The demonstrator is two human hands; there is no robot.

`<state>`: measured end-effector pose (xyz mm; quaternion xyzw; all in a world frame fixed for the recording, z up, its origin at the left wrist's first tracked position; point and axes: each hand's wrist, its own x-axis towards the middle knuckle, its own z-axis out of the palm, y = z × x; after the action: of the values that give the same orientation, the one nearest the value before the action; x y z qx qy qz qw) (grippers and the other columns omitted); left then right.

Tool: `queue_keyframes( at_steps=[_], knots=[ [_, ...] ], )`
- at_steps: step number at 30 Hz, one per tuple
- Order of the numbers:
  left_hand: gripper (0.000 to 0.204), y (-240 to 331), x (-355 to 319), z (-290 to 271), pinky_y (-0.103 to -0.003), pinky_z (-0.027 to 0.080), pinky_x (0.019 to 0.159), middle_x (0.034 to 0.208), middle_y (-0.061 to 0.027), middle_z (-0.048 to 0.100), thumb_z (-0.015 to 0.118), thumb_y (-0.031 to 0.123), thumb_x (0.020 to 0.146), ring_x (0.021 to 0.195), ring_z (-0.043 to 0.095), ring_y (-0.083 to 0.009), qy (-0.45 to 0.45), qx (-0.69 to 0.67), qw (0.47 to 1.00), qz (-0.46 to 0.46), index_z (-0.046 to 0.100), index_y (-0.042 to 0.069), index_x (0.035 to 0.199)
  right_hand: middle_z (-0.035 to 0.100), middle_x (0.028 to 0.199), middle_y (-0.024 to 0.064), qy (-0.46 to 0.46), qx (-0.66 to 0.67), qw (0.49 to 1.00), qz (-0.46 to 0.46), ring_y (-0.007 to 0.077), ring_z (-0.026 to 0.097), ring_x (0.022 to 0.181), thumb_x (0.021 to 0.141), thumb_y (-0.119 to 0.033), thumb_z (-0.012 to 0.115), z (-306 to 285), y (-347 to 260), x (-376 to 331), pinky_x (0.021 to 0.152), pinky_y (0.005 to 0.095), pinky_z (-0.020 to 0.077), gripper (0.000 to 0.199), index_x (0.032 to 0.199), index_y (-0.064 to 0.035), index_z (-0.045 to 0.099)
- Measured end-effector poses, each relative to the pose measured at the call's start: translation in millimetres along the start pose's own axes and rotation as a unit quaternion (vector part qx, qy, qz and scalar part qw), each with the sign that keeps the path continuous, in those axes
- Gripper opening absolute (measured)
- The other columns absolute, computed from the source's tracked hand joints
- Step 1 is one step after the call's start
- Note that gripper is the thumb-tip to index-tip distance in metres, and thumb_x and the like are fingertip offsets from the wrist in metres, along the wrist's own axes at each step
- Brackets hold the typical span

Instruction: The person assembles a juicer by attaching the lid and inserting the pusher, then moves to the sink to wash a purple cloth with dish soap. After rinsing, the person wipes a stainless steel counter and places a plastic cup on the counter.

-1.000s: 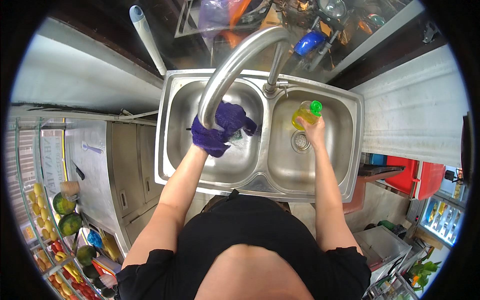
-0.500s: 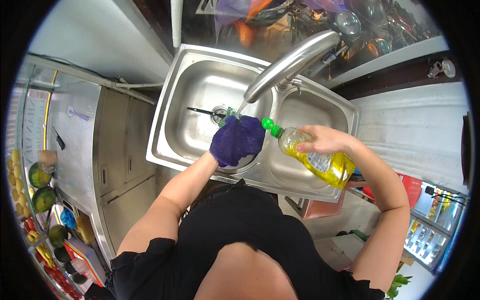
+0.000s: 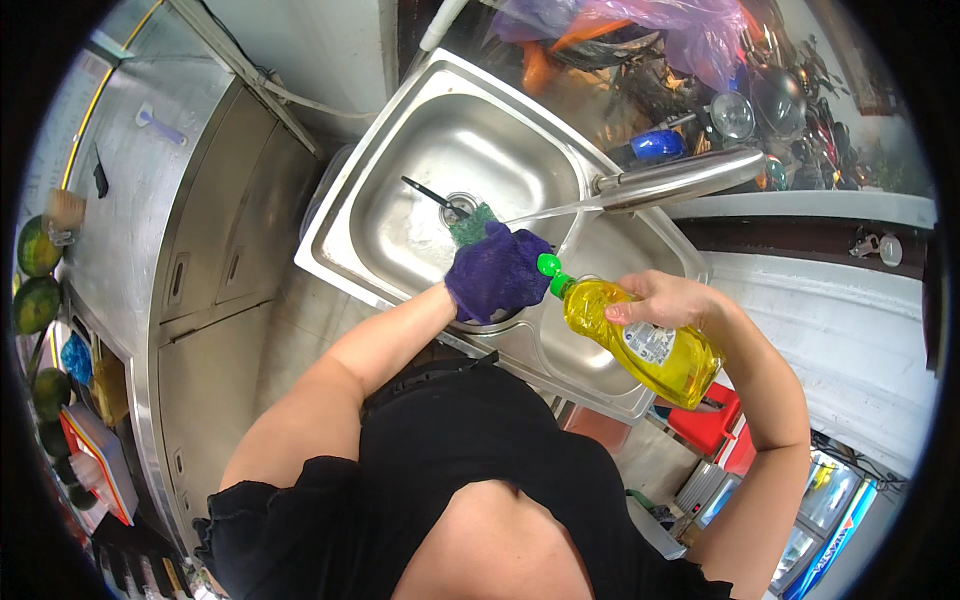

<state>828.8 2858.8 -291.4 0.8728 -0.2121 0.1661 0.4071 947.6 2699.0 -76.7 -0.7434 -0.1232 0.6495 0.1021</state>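
Yellow-filled clear bottle point(image 3: 648, 345), green cap point(image 3: 549, 265), tilted

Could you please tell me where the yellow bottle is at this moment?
In the head view, the bottle is right of centre, tilted in the right hand and partly over the right basin, its green cap beside the purple cloth.

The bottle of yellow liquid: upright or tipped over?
Tipped: the right hand holds the bottle aslant, its long side showing from above and its green cap pointing toward the purple cloth.
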Motion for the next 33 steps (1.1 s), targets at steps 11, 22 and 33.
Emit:
queue_keyframes(
  at_steps=[11, 22, 33],
  knots=[
    [0.039, 2, -5, 11, -0.036, 0.045, 0.081, 0.097, -0.0081, 0.054, 0.037, 0.042, 0.092, 0.09, 0.054, -0.022, 0.067, -0.793, 0.533, -0.289, 0.051, 0.007, 0.104, 0.06, 0.101, 0.0082, -0.03, 0.177, 0.978, -0.102, 0.0117, 0.055, 0.089, 0.079, -0.026, 0.067, 16, 28, 5, 0.077, 0.0258, 0.0446, 0.054, 0.121, 0.0014, 0.048],
    [0.011, -49, 13, 38, -0.031, 0.047, 0.06, 0.079, -0.0062, 0.061, 0.054, 0.006, 0.077, 0.069, 0.059, -0.018, 0.028, -0.498, 0.833, -0.241, 0.06, 0.008, 0.086, 0.057, 0.105, 0.0102, 0.286, 0.115, 0.912, -0.27, 0.0215, 0.054, 0.103, 0.069, -0.008, 0.074, 57, 141, 76, 0.091, 0.0325, 0.0391, 0.058, 0.117, -0.0008, 0.041],
    [0.029, -42, 68, -1, -0.03, 0.048, 0.079, 0.089, -0.0048, 0.053, 0.047, 0.023, 0.091, 0.079, 0.057, -0.0153, -0.054, -0.289, 0.935, -0.199, 0.043, 0.006, 0.114, 0.062, 0.096, 0.0111, 0.706, 0.227, 0.663, -0.106, 0.0249, 0.06, 0.089, 0.066, -0.013, 0.075, 9, 248, 207, 0.077, 0.0345, 0.0455, 0.052, 0.108, -0.0069, 0.044]
  ],
)
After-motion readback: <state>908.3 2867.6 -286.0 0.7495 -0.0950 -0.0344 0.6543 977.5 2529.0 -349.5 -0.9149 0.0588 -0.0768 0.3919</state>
